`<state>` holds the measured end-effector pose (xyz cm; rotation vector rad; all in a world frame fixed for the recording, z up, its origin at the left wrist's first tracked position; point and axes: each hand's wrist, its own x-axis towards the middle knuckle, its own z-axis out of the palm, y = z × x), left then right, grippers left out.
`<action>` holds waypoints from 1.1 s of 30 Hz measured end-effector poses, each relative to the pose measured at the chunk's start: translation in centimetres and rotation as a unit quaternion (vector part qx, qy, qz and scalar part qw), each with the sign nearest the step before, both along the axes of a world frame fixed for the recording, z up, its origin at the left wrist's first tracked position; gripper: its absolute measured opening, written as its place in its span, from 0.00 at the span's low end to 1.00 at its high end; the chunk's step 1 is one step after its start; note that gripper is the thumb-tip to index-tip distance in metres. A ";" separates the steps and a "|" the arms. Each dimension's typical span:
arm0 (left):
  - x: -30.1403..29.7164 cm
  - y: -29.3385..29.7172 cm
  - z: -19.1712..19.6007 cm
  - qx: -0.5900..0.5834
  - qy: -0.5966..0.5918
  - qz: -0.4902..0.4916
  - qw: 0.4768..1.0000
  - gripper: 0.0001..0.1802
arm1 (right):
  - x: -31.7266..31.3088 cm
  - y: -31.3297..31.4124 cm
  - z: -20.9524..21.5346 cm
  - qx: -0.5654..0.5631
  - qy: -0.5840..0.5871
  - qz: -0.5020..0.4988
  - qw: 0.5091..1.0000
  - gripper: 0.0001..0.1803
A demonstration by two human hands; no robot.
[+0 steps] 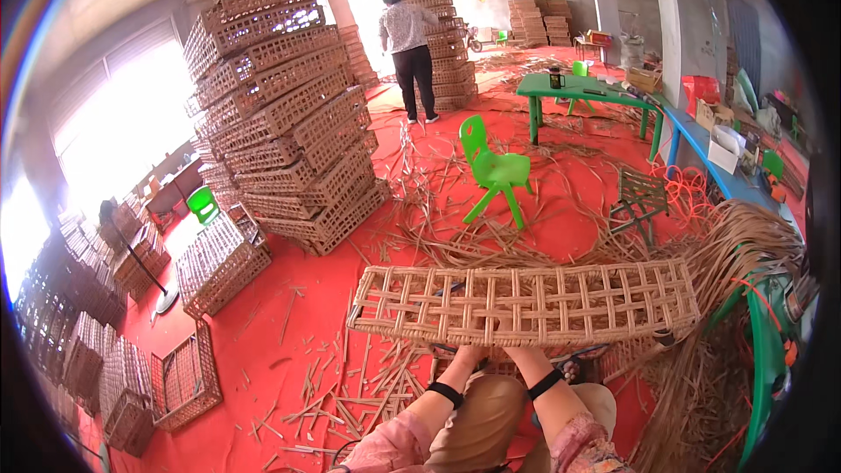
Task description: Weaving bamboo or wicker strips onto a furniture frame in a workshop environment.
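Note:
A long woven wicker basket (526, 330), tan with an open lattice, lies across in front of me above my knees. My left hand (470, 355) reaches in at its lower edge, left of the middle. Close beside it, my right hand (523, 354) goes in at the same edge. The basket's rim and lattice hide the fingers of both hands, so I cannot tell how they are closed. Each wrist wears a black band. Loose cane strips (745, 228) hang in a thick bundle to the right of the basket.
Tall stacks of wicker baskets (289, 123) stand at left, with more baskets (223, 263) on the red floor. A green chair (495, 166), folding stool (642, 197) and green table (578, 88) stand ahead. Cane scraps (333, 398) litter the floor. A person (407, 48) stands by a far stack.

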<state>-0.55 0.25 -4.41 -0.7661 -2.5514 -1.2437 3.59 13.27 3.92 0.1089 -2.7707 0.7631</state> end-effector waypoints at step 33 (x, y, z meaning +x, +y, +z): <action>5.2 -4.4 5.5 -0.148 -0.001 -0.041 0.988 0.11 | -2.2 -3.6 -0.9 -0.026 0.061 0.022 0.998 0.17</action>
